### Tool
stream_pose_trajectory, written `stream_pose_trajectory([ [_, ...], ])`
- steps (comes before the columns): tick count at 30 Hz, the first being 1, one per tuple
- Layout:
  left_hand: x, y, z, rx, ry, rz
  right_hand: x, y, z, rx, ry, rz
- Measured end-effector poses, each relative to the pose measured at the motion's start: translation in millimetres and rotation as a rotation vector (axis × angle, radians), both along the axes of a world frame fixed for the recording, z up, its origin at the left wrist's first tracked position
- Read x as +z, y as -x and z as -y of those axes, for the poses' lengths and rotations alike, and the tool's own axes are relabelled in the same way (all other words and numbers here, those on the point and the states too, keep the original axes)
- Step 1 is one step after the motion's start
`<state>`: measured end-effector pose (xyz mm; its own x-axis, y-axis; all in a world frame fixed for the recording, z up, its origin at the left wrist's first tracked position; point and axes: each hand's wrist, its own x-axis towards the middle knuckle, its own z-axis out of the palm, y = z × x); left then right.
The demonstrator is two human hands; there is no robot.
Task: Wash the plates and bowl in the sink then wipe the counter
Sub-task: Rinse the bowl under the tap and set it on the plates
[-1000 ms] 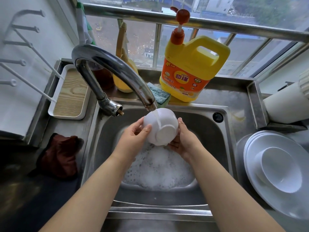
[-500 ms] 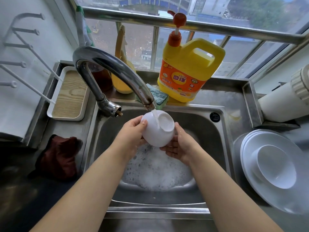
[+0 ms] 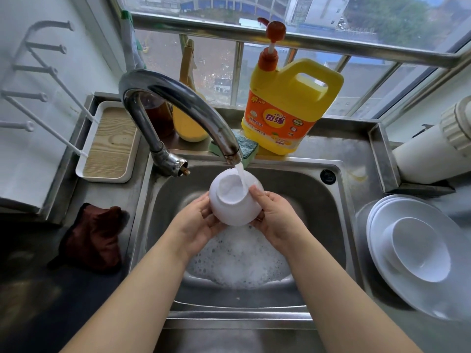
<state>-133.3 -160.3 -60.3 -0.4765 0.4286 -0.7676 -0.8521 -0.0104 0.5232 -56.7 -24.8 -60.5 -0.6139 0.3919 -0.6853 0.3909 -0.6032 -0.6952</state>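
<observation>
White and wet, the bowl [image 3: 235,200] sits between our two hands above the steel sink [image 3: 331,200], turned bottom-up and tipped so its foot ring faces us, and the water stream [image 3: 240,177] from the curved faucet [image 3: 178,108] lands right on that foot. Our left hand [image 3: 196,225] cups the bowl from the 8 o'clock side, fingers curled round its wall, and our right hand [image 3: 275,220] holds it from 4 o'clock, thumb laid across the rim of the foot, fingers wrapped underneath. Below the bowl, toward 6 o'clock, a mass of soap foam [image 3: 239,261] fills the bottom of the basin. At 3 o'clock on the worktop [image 3: 362,159] we see a stack of white plates [image 3: 397,281] with a second bowl [image 3: 420,250] resting upright in the top one. Behind the sink at 1 o'clock stands a yellow detergent jug [image 3: 290,105] with an orange pump, and a green sponge [image 3: 246,149] lies against its base. A dark red cloth [image 3: 94,238] lies crumpled at 9 o'clock, and a wood-grain tray [image 3: 109,143] sits at 10 o'clock.
</observation>
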Motion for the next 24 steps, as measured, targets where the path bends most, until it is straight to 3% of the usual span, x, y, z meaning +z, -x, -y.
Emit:
stream_pose_trajectory([
  [3, -1.5, -3.8, 5.4, -0.084, 0.054, 0.001, 1.5, -9.1, 4.0, 0.098, -0.163, -0.012],
  [11, -4.4, -14.5, 6.1, -0.287, 0.094, 0.069, -2.8, -36.6, 12.7, 0.599, -0.998, -0.065],
  [16, -6.0, -13.9, 1.2, -0.263, 0.064, -0.101, -18.4, -49.6, 6.6, 0.851, -1.376, -0.244],
  [20, -4.8, -6.2, 3.8, -0.348, 0.150, -0.179, -25.6, -54.7, -14.3, 0.947, -1.855, -0.168],
  [24, -10.0, -6.1, 1.4, -0.344, 0.147, -0.248, -23.0, -48.7, -13.7, 0.974, -1.874, -0.185],
])
